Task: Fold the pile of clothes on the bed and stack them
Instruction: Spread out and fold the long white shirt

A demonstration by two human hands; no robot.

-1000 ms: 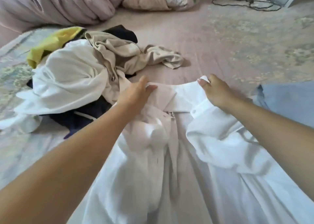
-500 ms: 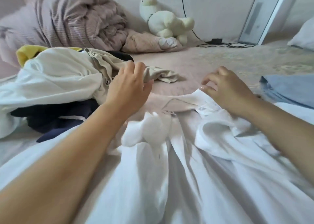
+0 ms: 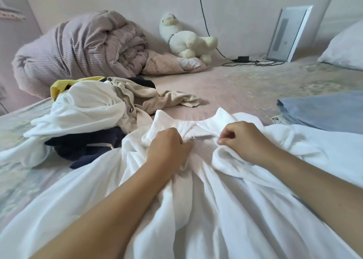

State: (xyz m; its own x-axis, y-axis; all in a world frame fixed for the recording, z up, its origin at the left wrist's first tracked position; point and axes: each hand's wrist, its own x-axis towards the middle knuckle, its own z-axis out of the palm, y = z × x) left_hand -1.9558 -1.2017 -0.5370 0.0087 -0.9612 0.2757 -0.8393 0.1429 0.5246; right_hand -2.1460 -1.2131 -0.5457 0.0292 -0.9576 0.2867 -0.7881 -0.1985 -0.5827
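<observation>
A: Pink bedsheet (image 3: 245,90) fills the middle of the frame; rolled striped duvet (image 3: 78,46) upper left against the wall, plush toy (image 3: 186,40) upper centre, laptop (image 3: 288,33) upper right with its cable trailing on the bed.

B: Where is the garment in hand?

A: White collared shirt (image 3: 196,200), spread from lower frame up to centre, collar at the far end. Long axis runs from the bottom edge up toward the collar, i.e. straight away from the person.

B: Hands?

A: Both at the neck opening, just below the collar. Left hand (image 3: 169,146) has fingers curled into the left front edge, bunching cloth. Right hand (image 3: 241,139) pinches the right front edge between thumb and forefinger. Small gap of shirt between them; neither is clearly nearer the collar.

B: Remaining work?

A: Unfolded pile (image 3: 94,113) sits left of centre, touching the shirt's left side: white, beige, yellow and navy pieces. Folded blue garment (image 3: 324,111) lies at the right edge, apart from the pile.

B: Judgement on next move?

A: Probably closing or aligning the two front edges along the centre line. Shirt body is heavily wrinkled, so it would need smoothing flat before any fold holds.
</observation>
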